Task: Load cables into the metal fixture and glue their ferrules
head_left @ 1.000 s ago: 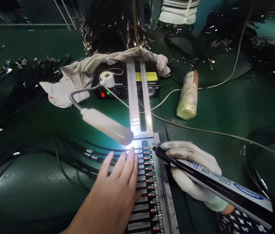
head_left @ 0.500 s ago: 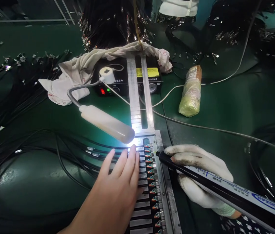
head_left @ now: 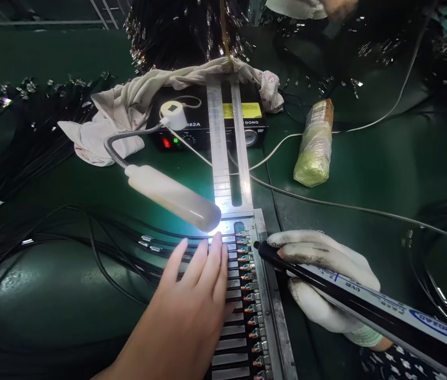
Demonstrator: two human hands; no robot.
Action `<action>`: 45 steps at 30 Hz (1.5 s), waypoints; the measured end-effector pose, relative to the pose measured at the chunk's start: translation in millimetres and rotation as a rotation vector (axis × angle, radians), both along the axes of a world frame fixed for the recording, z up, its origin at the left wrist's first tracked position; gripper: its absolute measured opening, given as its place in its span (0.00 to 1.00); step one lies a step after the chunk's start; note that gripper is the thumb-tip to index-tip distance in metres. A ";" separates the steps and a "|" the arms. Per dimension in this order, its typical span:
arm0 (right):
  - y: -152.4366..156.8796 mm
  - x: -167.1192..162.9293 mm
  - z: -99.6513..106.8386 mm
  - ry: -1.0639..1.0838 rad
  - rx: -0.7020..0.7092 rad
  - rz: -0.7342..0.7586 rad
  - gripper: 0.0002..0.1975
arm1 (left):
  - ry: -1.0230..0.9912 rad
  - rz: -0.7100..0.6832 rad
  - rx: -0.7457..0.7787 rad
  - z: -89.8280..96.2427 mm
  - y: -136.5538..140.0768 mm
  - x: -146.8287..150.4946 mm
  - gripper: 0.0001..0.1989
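Note:
My bare left hand [head_left: 195,295] lies with fingers stretched out over a slotted metal fixture [head_left: 229,344] and the black cables [head_left: 168,232] that run into it from the left. Small connector ends [head_left: 250,296] with bare coloured wires sit in a row along the fixture's right side. In a white glove with dirty fingertips, my right hand [head_left: 326,285] grips a long black tube [head_left: 346,295] with a tapered tip and a printed blue-and-white label. The tip is close to the connectors near the top of the row; whether it touches one I cannot tell.
A lit white gooseneck lamp [head_left: 174,195] hangs just above my left fingertips. Behind stands a black control box [head_left: 195,134] with a twisted cloth [head_left: 184,76] over it. At right lie a wrapped green roll [head_left: 314,150] and a grey cord [head_left: 326,203]. A person's hand [head_left: 340,6] shows at the top.
The view has shifted slightly, and part of another person's hand now shows at the top. Both my hands keep nearly the same pose, the tube tip still near the upper connectors.

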State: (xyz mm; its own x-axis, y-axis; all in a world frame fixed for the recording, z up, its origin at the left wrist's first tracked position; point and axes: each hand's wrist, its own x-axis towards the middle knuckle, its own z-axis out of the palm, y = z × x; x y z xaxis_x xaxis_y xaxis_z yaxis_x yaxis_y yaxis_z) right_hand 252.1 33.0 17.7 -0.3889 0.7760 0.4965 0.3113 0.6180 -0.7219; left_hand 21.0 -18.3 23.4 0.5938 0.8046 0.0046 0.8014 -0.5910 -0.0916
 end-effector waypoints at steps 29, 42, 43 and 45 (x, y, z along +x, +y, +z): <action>1.3 -2.8 8.0 -0.002 0.032 -0.015 0.12 | -0.001 0.009 -0.049 1.7 0.9 -0.1 0.28; 2.5 -3.7 6.4 0.003 0.025 -0.031 0.14 | -0.009 -0.008 -0.040 0.9 1.4 0.0 0.30; 2.3 -3.6 5.9 0.009 0.025 -0.031 0.13 | -0.013 -0.009 -0.038 0.8 1.5 0.1 0.30; 2.1 -3.5 4.7 0.017 0.018 -0.035 0.13 | -0.015 -0.008 -0.039 0.7 1.5 0.1 0.30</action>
State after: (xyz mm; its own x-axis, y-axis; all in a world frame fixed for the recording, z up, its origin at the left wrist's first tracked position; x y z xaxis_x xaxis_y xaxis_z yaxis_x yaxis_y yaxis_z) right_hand 248.6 35.1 22.5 -0.3530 0.7801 0.5165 0.3212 0.6196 -0.7162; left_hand 21.0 -16.8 24.0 0.6007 0.7993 -0.0182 0.7975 -0.6006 -0.0563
